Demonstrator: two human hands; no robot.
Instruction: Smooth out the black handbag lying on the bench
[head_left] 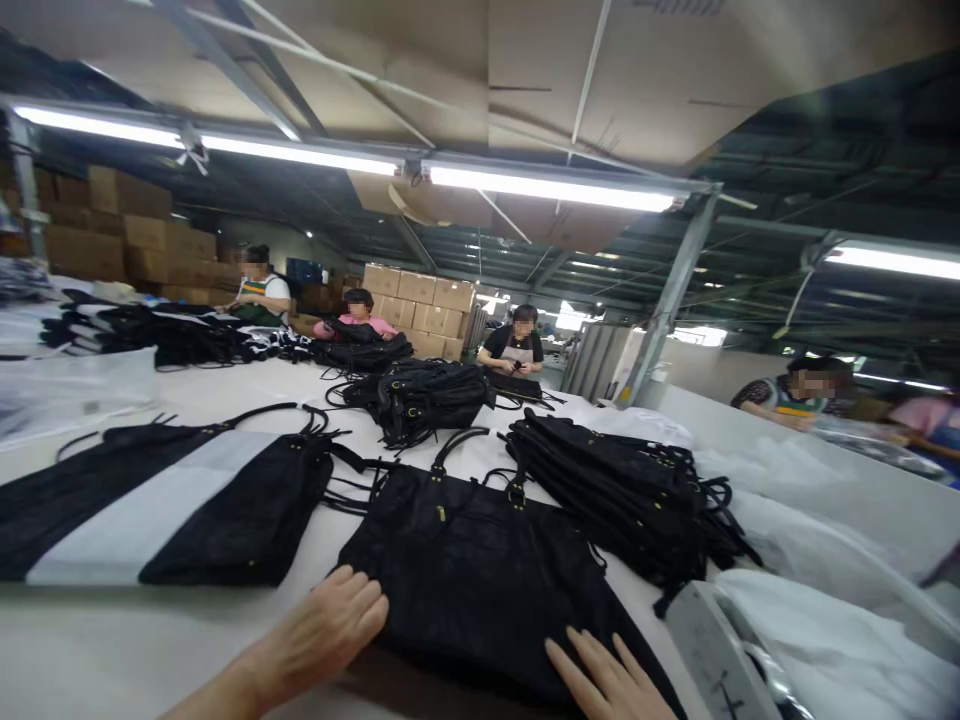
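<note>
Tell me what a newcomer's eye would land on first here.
First, the black handbag lying flat at the near edge of the white table, with the left hand and right hand pressed flat on it. Next, the stack of black bags just right of it and the black-and-white striped bag to its left. Overhead, bright tube lights cross the ceiling.
</note>
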